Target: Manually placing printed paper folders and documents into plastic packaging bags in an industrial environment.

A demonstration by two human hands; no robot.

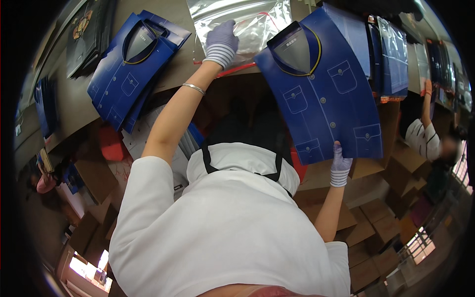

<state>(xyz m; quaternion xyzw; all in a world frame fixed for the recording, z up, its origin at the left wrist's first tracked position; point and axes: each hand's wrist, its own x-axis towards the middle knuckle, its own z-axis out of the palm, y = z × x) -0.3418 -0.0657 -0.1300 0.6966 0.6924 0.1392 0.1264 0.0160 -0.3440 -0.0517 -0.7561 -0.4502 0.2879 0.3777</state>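
A small label (291,42) with dark lettering shows inside the neck of a blue shirt-shaped card (321,111), with yellow neckline trim, buttons and four pockets. The gloved right hand (341,161) pinches its lower edge, just right of clear plastic bags (260,24). The gloved left hand (222,44) lies over the bags; whether its fingers grip cannot be told.

The lilac-gloved left hand (222,44) stretches far ahead of the white-shirted torso (242,227); ahead-right of that torso, the lilac-gloved right hand (340,165) grips, thumb uppermost.
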